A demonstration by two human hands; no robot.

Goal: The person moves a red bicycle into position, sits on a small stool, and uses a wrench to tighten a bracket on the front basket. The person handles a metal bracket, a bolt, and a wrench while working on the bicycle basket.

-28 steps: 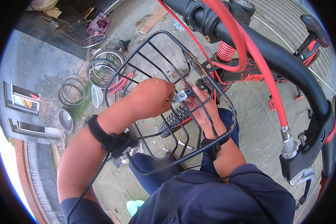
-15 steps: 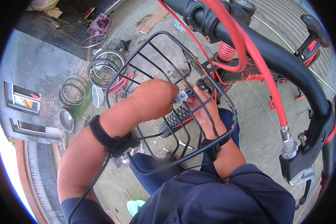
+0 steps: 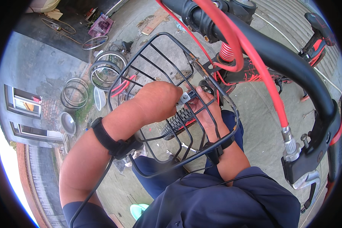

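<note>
A black wire bicycle basket (image 3: 151,45) hangs in front of me, with rust along its right rim. My left hand (image 3: 161,100) is closed in a fist over the basket; whatever its fingers grip is hidden. Right by its knuckles is a small silver metal bracket (image 3: 185,97) with a bolt in its middle, lying against the basket wires. My right hand (image 3: 209,112) reaches in from the other side, partly behind the wires, its thumb and curled fingers closed around the bracket's end. Below the basket shows a knobby front tyre (image 3: 174,123).
The black handlebar (image 3: 281,57) with red cables (image 3: 260,64) and a silver brake lever (image 3: 307,179) crosses the right side. A wrench (image 3: 189,147) lies on the concrete under the basket. Loose wheels (image 3: 108,68) and a metal basin (image 3: 67,122) are at the left. Another bike's saddle (image 3: 318,28) shows far right.
The handlebar, its red cables and the brake lever have shifted slightly to the left. Both hands keep nearly the same place at the bracket.
</note>
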